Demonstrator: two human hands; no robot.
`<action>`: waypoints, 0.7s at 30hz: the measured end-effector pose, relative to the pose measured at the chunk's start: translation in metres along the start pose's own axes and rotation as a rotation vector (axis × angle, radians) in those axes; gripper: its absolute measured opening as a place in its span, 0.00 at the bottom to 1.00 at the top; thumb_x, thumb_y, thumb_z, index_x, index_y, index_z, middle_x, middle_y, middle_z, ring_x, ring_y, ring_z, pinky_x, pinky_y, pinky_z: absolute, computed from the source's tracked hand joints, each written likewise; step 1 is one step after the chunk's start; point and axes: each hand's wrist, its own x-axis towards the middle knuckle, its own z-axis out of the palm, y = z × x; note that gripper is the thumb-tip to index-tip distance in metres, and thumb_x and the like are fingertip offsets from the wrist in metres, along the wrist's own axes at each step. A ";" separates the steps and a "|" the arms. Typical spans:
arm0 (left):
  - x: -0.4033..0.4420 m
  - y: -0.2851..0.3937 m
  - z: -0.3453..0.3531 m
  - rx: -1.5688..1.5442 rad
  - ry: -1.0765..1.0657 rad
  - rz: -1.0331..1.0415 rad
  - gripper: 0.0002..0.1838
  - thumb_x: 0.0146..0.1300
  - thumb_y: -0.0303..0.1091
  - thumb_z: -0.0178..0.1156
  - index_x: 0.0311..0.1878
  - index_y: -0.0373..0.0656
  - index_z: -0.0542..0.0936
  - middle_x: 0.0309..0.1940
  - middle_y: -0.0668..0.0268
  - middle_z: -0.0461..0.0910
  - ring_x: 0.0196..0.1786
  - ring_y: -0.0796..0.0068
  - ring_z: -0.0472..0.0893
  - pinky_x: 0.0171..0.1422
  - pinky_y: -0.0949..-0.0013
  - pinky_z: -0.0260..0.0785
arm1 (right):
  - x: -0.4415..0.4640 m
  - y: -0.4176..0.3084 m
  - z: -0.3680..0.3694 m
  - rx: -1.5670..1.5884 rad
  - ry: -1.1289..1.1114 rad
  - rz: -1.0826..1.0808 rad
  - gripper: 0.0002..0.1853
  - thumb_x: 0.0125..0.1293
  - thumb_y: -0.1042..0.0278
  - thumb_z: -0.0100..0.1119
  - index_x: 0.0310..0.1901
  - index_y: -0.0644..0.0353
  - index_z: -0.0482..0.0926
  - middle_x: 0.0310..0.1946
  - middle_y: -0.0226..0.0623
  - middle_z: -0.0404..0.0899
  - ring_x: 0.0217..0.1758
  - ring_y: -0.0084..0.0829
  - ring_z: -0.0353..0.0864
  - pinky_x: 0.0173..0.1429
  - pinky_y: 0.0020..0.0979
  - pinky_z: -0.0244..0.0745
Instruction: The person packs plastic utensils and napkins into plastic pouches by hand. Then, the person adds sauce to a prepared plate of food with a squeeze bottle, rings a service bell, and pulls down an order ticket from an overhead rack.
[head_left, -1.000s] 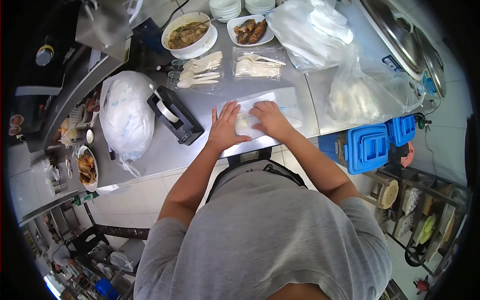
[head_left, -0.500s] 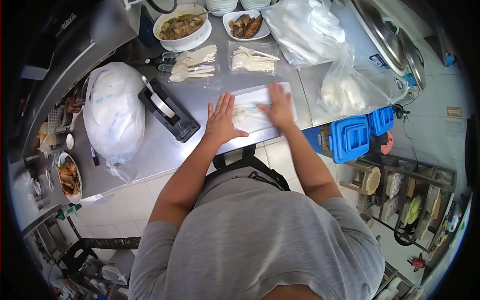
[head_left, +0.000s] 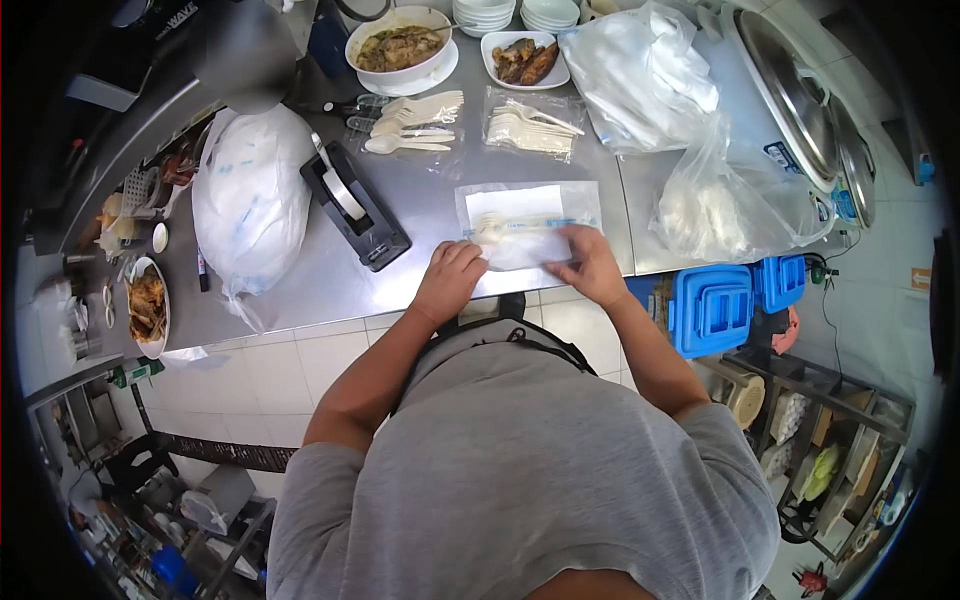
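At the centre of the frame, the left hand is half curled, fingertips at the lower-left corner of a clear plastic packet; the right hand, thumb parted from fingers, touches its right side. I cannot tell how firmly either grips. The packet, with pale cutlery and white paper inside, lies on the steel counter. Left of centre sits a black tape dispenser; towards the top are bagged forks and a plate of browned fish.

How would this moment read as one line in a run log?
Clear packet: on steel counter; left hand: at its near-left corner; right hand: at its near-right corner; tape dispenser: left of packet
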 end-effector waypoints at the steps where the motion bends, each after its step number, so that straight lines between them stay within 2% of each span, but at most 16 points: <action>1: 0.000 -0.004 0.006 0.019 0.002 -0.008 0.08 0.58 0.30 0.57 0.41 0.43 0.76 0.47 0.61 0.75 0.56 0.59 0.71 0.63 0.56 0.60 | -0.003 0.003 -0.001 -0.005 -0.005 -0.030 0.29 0.50 0.63 0.69 0.54 0.61 0.71 0.50 0.48 0.74 0.54 0.50 0.72 0.60 0.43 0.66; 5: -0.001 -0.007 0.019 -0.066 0.104 -0.205 0.07 0.60 0.32 0.57 0.40 0.41 0.76 0.46 0.59 0.76 0.55 0.57 0.72 0.62 0.57 0.61 | -0.010 0.025 -0.006 -0.064 0.000 -0.098 0.21 0.49 0.71 0.67 0.47 0.62 0.76 0.47 0.45 0.77 0.52 0.48 0.73 0.58 0.40 0.69; 7: -0.003 -0.005 0.012 -0.116 0.119 -0.183 0.08 0.59 0.32 0.59 0.40 0.41 0.76 0.45 0.59 0.77 0.54 0.56 0.73 0.61 0.57 0.62 | -0.009 0.043 -0.006 -0.019 -0.054 -0.089 0.18 0.49 0.76 0.65 0.45 0.62 0.78 0.46 0.45 0.77 0.53 0.45 0.73 0.58 0.39 0.69; 10: -0.002 0.008 0.000 -0.115 0.137 -0.138 0.09 0.58 0.32 0.60 0.41 0.41 0.76 0.44 0.58 0.77 0.53 0.55 0.73 0.61 0.57 0.62 | -0.004 0.057 -0.007 0.115 -0.054 0.079 0.07 0.53 0.76 0.64 0.35 0.63 0.81 0.40 0.41 0.79 0.46 0.40 0.77 0.53 0.34 0.72; 12: 0.000 0.006 -0.002 -0.120 0.123 -0.150 0.08 0.58 0.32 0.60 0.40 0.42 0.77 0.44 0.58 0.78 0.52 0.55 0.73 0.61 0.58 0.62 | -0.001 0.070 -0.006 0.367 -0.048 0.270 0.05 0.56 0.74 0.62 0.35 0.62 0.81 0.36 0.39 0.80 0.40 0.35 0.78 0.48 0.32 0.73; 14: 0.006 -0.004 0.001 -0.160 0.089 -0.210 0.07 0.58 0.32 0.60 0.38 0.42 0.78 0.42 0.59 0.78 0.51 0.55 0.74 0.59 0.58 0.63 | 0.004 0.081 -0.002 0.505 -0.054 0.433 0.04 0.59 0.72 0.60 0.34 0.62 0.81 0.32 0.38 0.80 0.35 0.31 0.78 0.44 0.30 0.72; 15: 0.012 -0.001 0.004 -0.235 0.265 -0.266 0.05 0.59 0.32 0.59 0.36 0.41 0.78 0.40 0.61 0.79 0.49 0.56 0.75 0.56 0.60 0.65 | 0.009 0.086 0.000 0.513 -0.063 0.501 0.05 0.61 0.70 0.60 0.34 0.62 0.81 0.30 0.37 0.80 0.33 0.30 0.78 0.42 0.29 0.72; 16: 0.019 0.000 0.007 -0.299 0.336 -0.321 0.05 0.60 0.32 0.59 0.36 0.41 0.78 0.40 0.60 0.79 0.49 0.57 0.75 0.55 0.60 0.65 | 0.011 0.090 0.002 0.520 -0.075 0.568 0.07 0.62 0.67 0.59 0.34 0.62 0.81 0.28 0.36 0.80 0.31 0.28 0.78 0.40 0.28 0.71; 18: 0.032 0.001 0.013 -0.428 0.482 -0.433 0.06 0.62 0.32 0.59 0.36 0.40 0.79 0.39 0.60 0.80 0.48 0.58 0.75 0.54 0.61 0.66 | 0.016 0.081 0.001 0.404 -0.034 0.552 0.09 0.63 0.64 0.57 0.33 0.61 0.80 0.25 0.35 0.80 0.30 0.30 0.78 0.38 0.30 0.71; 19: 0.037 0.003 0.019 -0.454 0.506 -0.553 0.07 0.64 0.33 0.57 0.38 0.39 0.79 0.37 0.58 0.80 0.45 0.59 0.76 0.52 0.62 0.67 | 0.019 0.075 0.001 0.346 -0.014 0.542 0.10 0.64 0.63 0.56 0.33 0.61 0.80 0.23 0.35 0.80 0.29 0.31 0.79 0.37 0.31 0.71; 21: 0.051 0.004 0.020 -0.409 0.529 -0.605 0.09 0.65 0.34 0.55 0.39 0.39 0.79 0.35 0.56 0.80 0.43 0.57 0.76 0.51 0.61 0.67 | 0.023 0.068 0.004 0.289 0.103 0.520 0.11 0.65 0.63 0.56 0.31 0.61 0.79 0.21 0.31 0.78 0.26 0.26 0.76 0.34 0.29 0.68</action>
